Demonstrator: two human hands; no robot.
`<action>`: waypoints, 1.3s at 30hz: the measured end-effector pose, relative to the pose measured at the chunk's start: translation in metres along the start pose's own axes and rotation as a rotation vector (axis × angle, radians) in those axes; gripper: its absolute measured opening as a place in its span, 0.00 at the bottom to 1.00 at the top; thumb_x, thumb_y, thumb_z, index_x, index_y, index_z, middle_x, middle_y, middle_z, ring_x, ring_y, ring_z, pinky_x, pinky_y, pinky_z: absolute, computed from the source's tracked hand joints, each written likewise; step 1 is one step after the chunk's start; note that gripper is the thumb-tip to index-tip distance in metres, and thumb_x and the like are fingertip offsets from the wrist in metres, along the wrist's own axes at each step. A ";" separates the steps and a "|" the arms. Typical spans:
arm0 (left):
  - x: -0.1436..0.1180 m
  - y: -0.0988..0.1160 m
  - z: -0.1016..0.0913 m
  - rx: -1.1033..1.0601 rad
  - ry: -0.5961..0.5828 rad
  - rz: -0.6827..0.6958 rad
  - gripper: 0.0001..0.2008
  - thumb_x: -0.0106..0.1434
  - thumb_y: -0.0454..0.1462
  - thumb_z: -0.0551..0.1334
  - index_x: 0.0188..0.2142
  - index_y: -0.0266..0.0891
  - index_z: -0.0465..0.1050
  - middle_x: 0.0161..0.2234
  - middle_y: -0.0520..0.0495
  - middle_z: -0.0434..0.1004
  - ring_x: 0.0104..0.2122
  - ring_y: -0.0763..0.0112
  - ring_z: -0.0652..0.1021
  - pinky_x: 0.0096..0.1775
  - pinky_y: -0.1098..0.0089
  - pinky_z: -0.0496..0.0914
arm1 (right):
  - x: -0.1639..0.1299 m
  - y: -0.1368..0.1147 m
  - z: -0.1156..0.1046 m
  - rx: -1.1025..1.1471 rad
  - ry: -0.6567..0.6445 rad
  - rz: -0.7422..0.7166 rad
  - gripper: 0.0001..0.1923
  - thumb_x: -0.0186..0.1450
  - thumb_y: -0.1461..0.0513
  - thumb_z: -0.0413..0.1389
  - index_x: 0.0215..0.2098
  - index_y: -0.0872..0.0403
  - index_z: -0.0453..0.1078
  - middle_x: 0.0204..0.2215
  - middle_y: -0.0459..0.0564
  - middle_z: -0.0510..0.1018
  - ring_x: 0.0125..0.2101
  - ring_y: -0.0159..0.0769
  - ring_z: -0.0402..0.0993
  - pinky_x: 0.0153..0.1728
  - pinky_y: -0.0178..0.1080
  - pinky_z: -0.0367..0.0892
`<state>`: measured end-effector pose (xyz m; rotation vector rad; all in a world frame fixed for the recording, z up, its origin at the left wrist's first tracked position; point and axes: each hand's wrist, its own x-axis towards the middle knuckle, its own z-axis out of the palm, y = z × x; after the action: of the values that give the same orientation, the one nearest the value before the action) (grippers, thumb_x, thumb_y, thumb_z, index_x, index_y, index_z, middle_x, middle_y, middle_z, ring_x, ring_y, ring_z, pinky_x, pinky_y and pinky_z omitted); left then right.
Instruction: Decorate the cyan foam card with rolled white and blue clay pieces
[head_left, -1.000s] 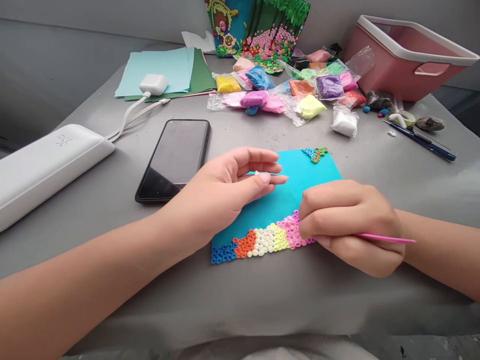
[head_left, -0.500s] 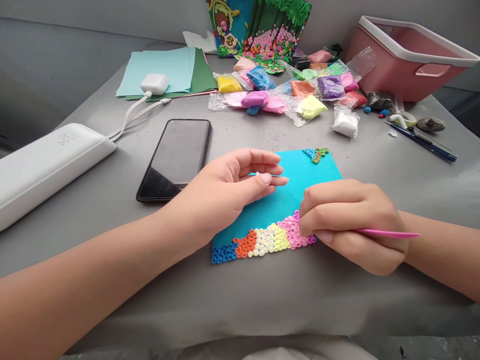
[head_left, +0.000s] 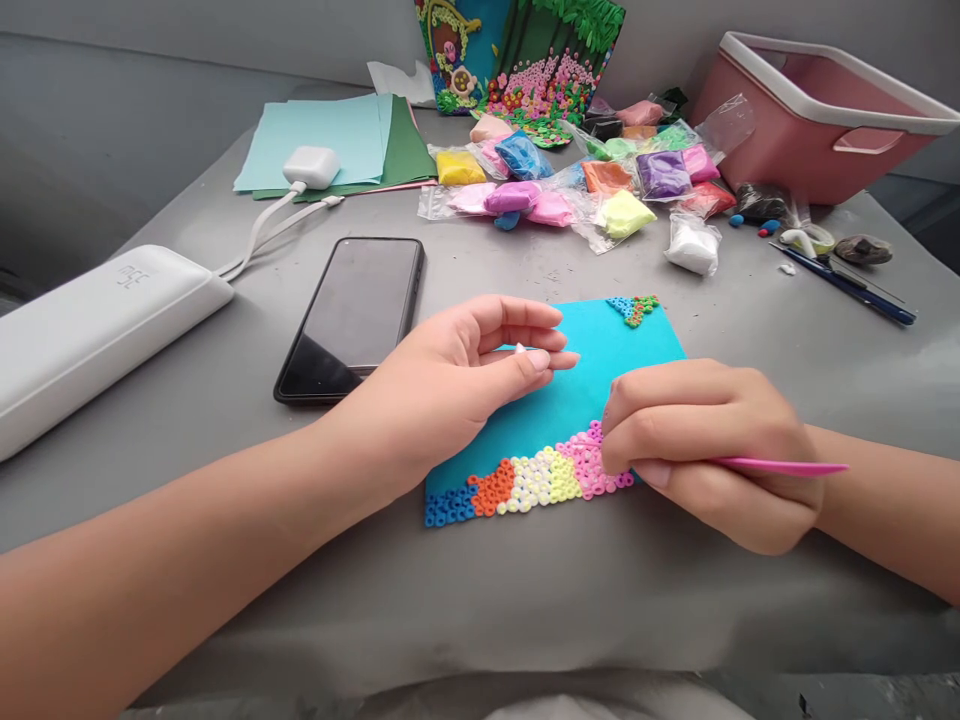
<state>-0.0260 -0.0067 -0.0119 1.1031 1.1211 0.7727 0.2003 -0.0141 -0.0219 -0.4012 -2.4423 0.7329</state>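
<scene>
My right hand (head_left: 712, 450) is closed round a thin pink modelling tool (head_left: 795, 467), whose tip is over the pink rings at the card's near edge. Under both hands lies a bright blue card (head_left: 592, 370). Small clay rings (head_left: 532, 478) in blue, orange, white, yellow and pink cover its near edge, and a blue, green and orange patch (head_left: 634, 308) fills the far right corner. Above the card's left side, my left hand (head_left: 480, 360) pinches a tiny white bit of clay (head_left: 520, 348) between thumb and fingers.
A phone (head_left: 360, 310) and a white power bank (head_left: 112, 330) lie to the left. Bagged coloured clay (head_left: 626, 214), a pink basket (head_left: 795, 130) and decorated clay pictures (head_left: 540, 80) stand farther back. A dark blue pen (head_left: 847, 285) lies at right.
The right hand and its pink tool have shifted very slightly right. The left thumb has moved a little, and more of the white clay bit shows.
</scene>
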 end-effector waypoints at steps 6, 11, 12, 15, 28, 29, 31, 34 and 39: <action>0.000 0.000 -0.002 -0.025 -0.008 0.011 0.17 0.59 0.45 0.74 0.47 0.46 0.78 0.40 0.51 0.83 0.40 0.69 0.83 0.43 0.70 0.77 | 0.000 0.001 0.000 0.036 -0.011 0.010 0.14 0.64 0.73 0.46 0.35 0.53 0.69 0.27 0.48 0.73 0.27 0.31 0.69 0.29 0.33 0.70; -0.001 0.004 0.000 -0.067 -0.016 0.034 0.14 0.63 0.50 0.69 0.35 0.42 0.79 0.19 0.56 0.68 0.17 0.80 0.65 0.22 0.76 0.63 | 0.001 -0.007 -0.004 0.001 0.090 0.046 0.14 0.66 0.73 0.47 0.37 0.54 0.71 0.29 0.49 0.75 0.30 0.32 0.73 0.32 0.35 0.72; -0.001 0.006 0.001 -0.076 -0.017 0.022 0.15 0.65 0.50 0.67 0.32 0.41 0.78 0.16 0.58 0.60 0.16 0.80 0.61 0.20 0.77 0.60 | 0.001 -0.008 -0.005 -0.009 0.140 0.056 0.14 0.66 0.73 0.47 0.37 0.53 0.72 0.30 0.49 0.75 0.30 0.33 0.73 0.33 0.36 0.72; -0.004 0.009 0.003 -0.117 -0.035 -0.023 0.15 0.69 0.46 0.64 0.30 0.40 0.76 0.16 0.59 0.51 0.16 0.81 0.55 0.19 0.78 0.56 | 0.001 -0.008 -0.002 -0.021 0.270 0.054 0.13 0.69 0.70 0.48 0.38 0.52 0.73 0.31 0.49 0.76 0.31 0.34 0.74 0.33 0.38 0.73; -0.002 -0.002 -0.002 -0.074 -0.133 0.019 0.09 0.63 0.44 0.71 0.42 0.47 0.84 0.35 0.53 0.83 0.34 0.76 0.79 0.40 0.75 0.75 | 0.004 -0.002 0.001 -0.102 0.411 0.029 0.14 0.73 0.67 0.48 0.44 0.49 0.75 0.35 0.48 0.80 0.36 0.35 0.79 0.40 0.40 0.76; -0.002 -0.002 -0.002 -0.076 -0.132 0.021 0.08 0.63 0.44 0.71 0.42 0.47 0.84 0.35 0.53 0.84 0.34 0.76 0.79 0.40 0.75 0.75 | 0.004 -0.002 0.001 -0.104 0.407 0.023 0.14 0.73 0.68 0.48 0.43 0.50 0.75 0.35 0.48 0.80 0.36 0.35 0.79 0.39 0.40 0.76; -0.002 -0.001 -0.001 -0.077 -0.125 0.025 0.07 0.63 0.43 0.72 0.40 0.47 0.85 0.35 0.53 0.84 0.34 0.76 0.80 0.39 0.76 0.75 | 0.004 -0.001 0.001 -0.100 0.411 0.021 0.14 0.73 0.68 0.48 0.43 0.50 0.76 0.34 0.48 0.80 0.36 0.35 0.79 0.39 0.40 0.76; -0.002 0.000 0.000 -0.071 -0.115 0.033 0.06 0.63 0.43 0.72 0.39 0.47 0.85 0.34 0.53 0.85 0.34 0.76 0.80 0.38 0.76 0.75 | 0.004 -0.001 0.001 -0.092 0.413 0.023 0.14 0.72 0.69 0.48 0.43 0.51 0.76 0.33 0.48 0.80 0.35 0.36 0.79 0.39 0.40 0.76; -0.002 0.000 0.000 -0.037 -0.108 0.052 0.04 0.64 0.43 0.71 0.38 0.49 0.86 0.34 0.56 0.85 0.35 0.77 0.81 0.38 0.79 0.76 | 0.005 -0.003 0.002 -0.083 0.423 0.061 0.14 0.73 0.68 0.49 0.43 0.50 0.76 0.34 0.48 0.80 0.34 0.36 0.78 0.38 0.41 0.75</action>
<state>-0.0263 -0.0089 -0.0111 1.1341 0.9868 0.7624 0.1948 -0.0147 -0.0195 -0.5996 -2.0720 0.5101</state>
